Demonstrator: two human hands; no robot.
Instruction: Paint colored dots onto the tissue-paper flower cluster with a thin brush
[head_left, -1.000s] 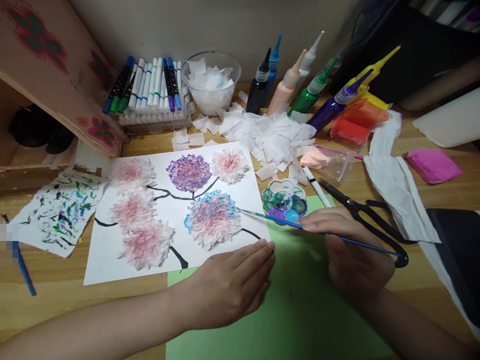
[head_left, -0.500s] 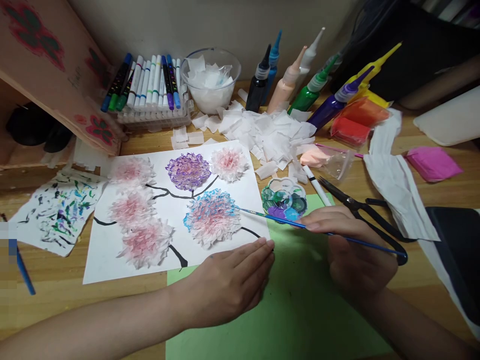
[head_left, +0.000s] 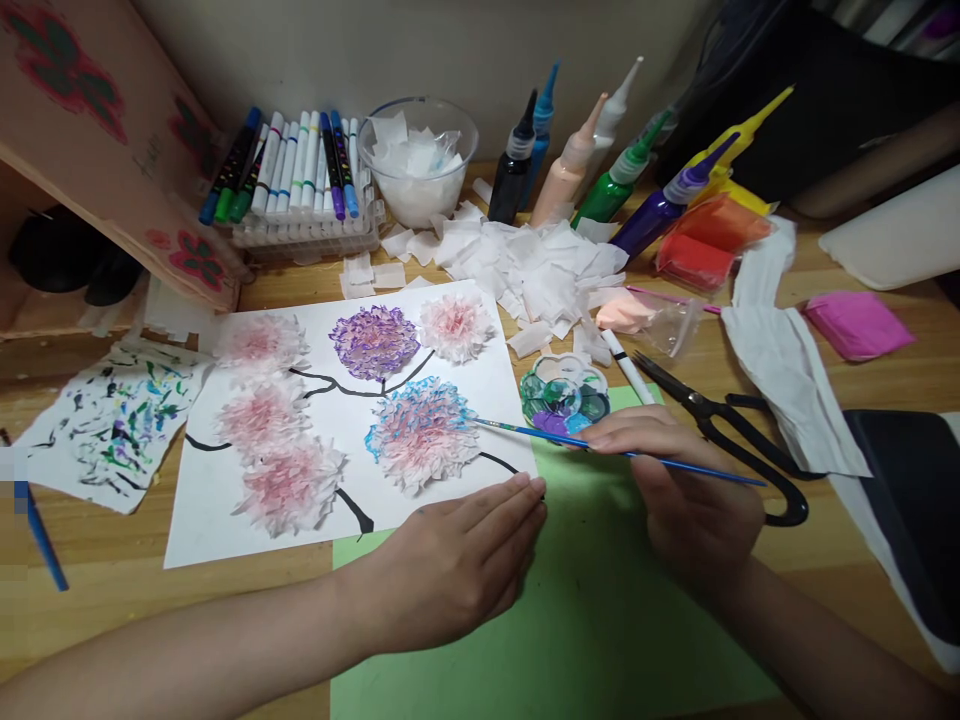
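The table [head_left: 112,570] is smooth brown wood, and the flowers [head_left: 424,433] on the flat white paper [head_left: 225,500] are fluffy, crinkly tissue. The far bowl [head_left: 417,160] is clear shiny plastic, the scissors [head_left: 720,420] are black, and the near green sheet [head_left: 585,620] looks matt.

The palette [head_left: 564,392] lies right of the sheet [head_left: 345,420], scissors [head_left: 720,425] farther right.

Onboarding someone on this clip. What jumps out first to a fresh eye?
The white sheet in the middle, covered with fluffy pink, purple and blue tissue flowers on black painted stems. The right hand holds a thin blue brush with its tip at the blue-edged flower, while the left hand presses the sheet's lower corner. Behind, a row of paint bottles leans against the wall.
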